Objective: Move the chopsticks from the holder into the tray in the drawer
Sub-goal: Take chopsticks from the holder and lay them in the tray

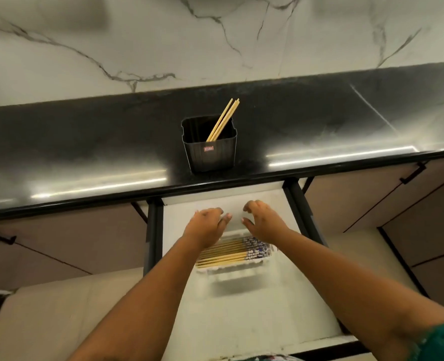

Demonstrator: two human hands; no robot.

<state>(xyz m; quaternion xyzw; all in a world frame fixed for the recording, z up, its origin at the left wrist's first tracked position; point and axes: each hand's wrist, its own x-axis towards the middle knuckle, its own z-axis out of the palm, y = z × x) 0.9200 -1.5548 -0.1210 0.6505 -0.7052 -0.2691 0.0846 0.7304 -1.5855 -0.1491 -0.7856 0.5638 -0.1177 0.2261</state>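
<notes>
I see both my left hand (pixel 207 225) and right hand (pixel 264 220) loosely spread, empty, above the tray (pixel 231 269); the holder (pixel 210 149) label is unreadable.

A glossy black countertop (pixel 85 142) runs beyond the hands, catching bright strips of light. Behind it rises a white marble backsplash (pixel 137 35) with grey veins. Beige cabinet doors (pixel 372 194) with black handles (pixel 412 173) flank the hands on either side.

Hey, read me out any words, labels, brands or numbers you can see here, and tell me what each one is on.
Nothing reads clearly.
Small red and white label on the black ribbed plastic holder: too small and blurred to read.
Blue and white printed ends of the bamboo chopsticks in the white drawer tray: pattern or characters, unreadable.
</notes>
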